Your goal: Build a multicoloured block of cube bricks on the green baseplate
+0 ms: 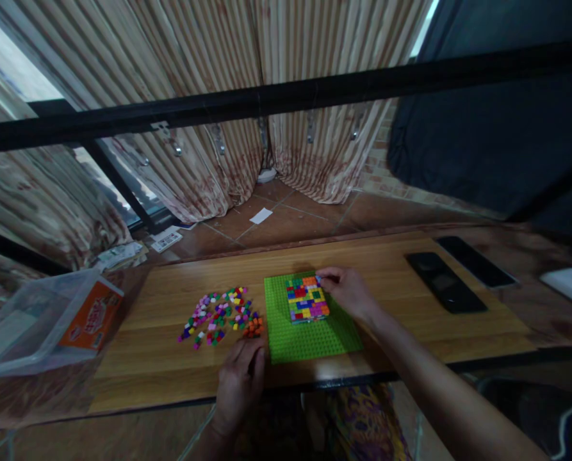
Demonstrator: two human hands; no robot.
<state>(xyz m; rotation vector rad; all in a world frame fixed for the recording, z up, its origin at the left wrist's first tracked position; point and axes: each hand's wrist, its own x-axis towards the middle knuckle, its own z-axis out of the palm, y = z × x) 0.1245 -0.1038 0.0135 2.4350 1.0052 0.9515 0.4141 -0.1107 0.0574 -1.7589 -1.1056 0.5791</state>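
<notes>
A square block of many-coloured toy building bricks (pixel 307 299) stands on a green studded baseplate (pixel 290 349). My right hand (pixel 348 291) reaches in from the right, thumb and fingers pinched on a small pale-blue toy brick (pixel 318 278) at the block's far right corner. Whether that brick touches the block is too small to tell. My left hand (pixel 240 374) rests at the table's front, left of the baseplate, fingers curled. What they hold, if anything, is hidden. Just beyond its fingertips lies a cluster of orange bricks (pixel 253 326), beside a loose spread of mixed-colour bricks (pixel 218 310).
The wooden table (pixel 146 358) carries two dark phone-like slabs (pixel 444 282) (pixel 475 261) at the right. A clear plastic bin (pixel 31 333) with an orange label stands left. Behind run a black metal bar (pixel 266 99) and striped curtains (pixel 209 51).
</notes>
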